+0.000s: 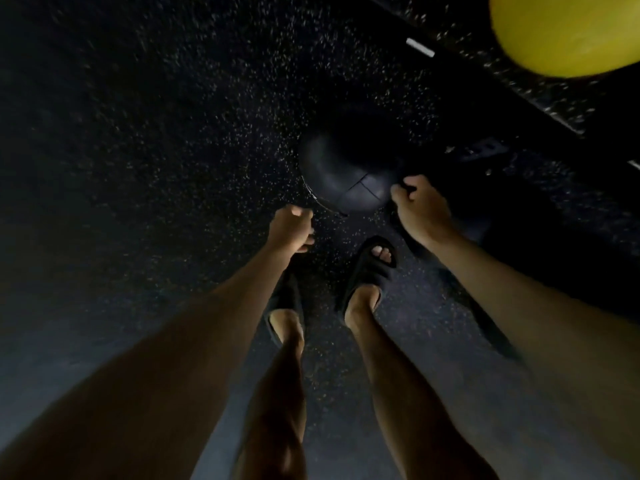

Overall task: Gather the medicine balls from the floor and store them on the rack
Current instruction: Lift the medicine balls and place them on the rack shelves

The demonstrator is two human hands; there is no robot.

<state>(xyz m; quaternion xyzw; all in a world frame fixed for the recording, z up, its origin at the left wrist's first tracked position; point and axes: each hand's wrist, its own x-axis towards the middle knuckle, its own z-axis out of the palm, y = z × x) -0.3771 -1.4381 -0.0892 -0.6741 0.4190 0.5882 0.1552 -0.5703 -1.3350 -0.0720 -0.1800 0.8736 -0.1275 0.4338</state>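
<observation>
- Black medicine ball [341, 178] sits on the speckled dark floor [156, 133], mid-scene, just beyond the person's feet.
- Left hand [291, 226]: reaches down at the ball's near-left edge with its fingers curled into a loose fist. Nothing is in it, and there is a small gap to the ball.
- Right hand [420, 207]: at the ball's right side, fingers curled in, thumb toward the ball. The frame is dim and blurred, so I can't tell whether it touches the ball or grips anything.
- The ball lies between the two hands, slightly farther out than both.
- Yellow ball [568, 32]: far right corner, partly cut off by the frame edge, well apart from the black one.
- Dark bar [519, 81] runs diagonally across the far right, under the yellow ball, with a short white mark [419, 47] at its left side. Can't tell what it belongs to.
- Feet in black sandals: left sandal [287, 299] nearer, mostly hidden behind the left forearm; right sandal [367, 271] a little farther out, toes showing, just near of the ball.
- Both forearms are bare.
</observation>
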